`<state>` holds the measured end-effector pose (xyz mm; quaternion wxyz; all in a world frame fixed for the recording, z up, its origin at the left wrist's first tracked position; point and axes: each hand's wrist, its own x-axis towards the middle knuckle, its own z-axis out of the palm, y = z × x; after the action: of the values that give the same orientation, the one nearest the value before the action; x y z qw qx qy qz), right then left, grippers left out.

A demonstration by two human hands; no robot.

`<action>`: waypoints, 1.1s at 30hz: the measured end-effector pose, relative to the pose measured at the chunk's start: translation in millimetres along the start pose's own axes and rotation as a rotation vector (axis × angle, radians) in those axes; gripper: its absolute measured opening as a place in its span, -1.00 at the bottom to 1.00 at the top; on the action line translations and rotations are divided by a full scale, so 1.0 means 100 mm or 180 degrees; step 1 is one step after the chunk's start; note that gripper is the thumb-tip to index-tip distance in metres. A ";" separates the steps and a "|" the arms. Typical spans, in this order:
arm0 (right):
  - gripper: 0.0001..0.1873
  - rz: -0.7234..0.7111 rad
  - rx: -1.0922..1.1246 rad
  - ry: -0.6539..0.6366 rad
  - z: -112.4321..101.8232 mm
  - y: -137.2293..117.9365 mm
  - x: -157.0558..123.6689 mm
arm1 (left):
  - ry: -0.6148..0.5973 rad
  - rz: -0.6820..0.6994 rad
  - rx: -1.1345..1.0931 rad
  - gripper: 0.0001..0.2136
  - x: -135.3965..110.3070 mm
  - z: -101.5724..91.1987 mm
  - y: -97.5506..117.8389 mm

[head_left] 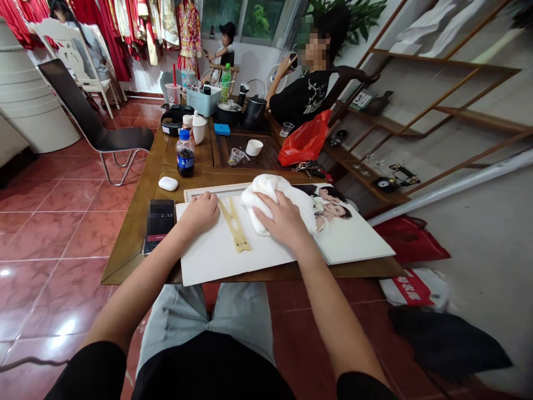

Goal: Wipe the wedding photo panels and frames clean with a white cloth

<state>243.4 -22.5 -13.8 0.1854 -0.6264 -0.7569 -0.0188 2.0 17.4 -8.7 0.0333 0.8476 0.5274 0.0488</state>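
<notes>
My left hand lies flat on a white mounting board, holding nothing, just left of a tan plastic strip tool with a slotted middle. My right hand presses on a bunched white cloth and has its fingers over the cloth. The cloth sits on a large printed wedding photo, partly covering the photo's left side. A white frame edge shows beyond the board. The board's far part and the photo's left part are hidden under the cloth and my hands.
A wooden table carries a phone, a white earbud case, a cola bottle and a red plastic bag. A seated person is across the table. Wooden shelves stand to the right.
</notes>
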 end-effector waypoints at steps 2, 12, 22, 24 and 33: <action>-0.44 -0.0017 -0.0005 0.0025 -0.01 -0.01 -0.08 | -0.0012 0.0009 -0.0002 -0.63 -0.01 -0.01 0.00; -0.49 -0.0078 -0.0101 0.0320 -0.11 -0.05 -1.03 | -0.0028 -0.0033 -0.0010 -0.63 0.00 0.00 0.02; -0.51 -0.0464 0.0076 0.0561 -0.01 -0.55 -1.21 | 0.0033 -0.0012 -0.0012 -0.65 -0.01 0.01 0.00; -0.51 -0.0590 0.0149 0.0544 0.03 -0.78 -1.22 | 0.0044 -0.0008 0.0004 -0.65 -0.01 0.01 0.01; -0.47 -0.1094 0.0417 0.0678 0.20 -1.46 -1.24 | -0.0159 -0.0056 0.0057 -0.69 0.05 0.00 -0.02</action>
<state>116.4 -165.1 -40.6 0.2988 -0.4692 -0.8283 -0.0670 2.3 23.2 -8.5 0.0392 0.8441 0.5343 0.0225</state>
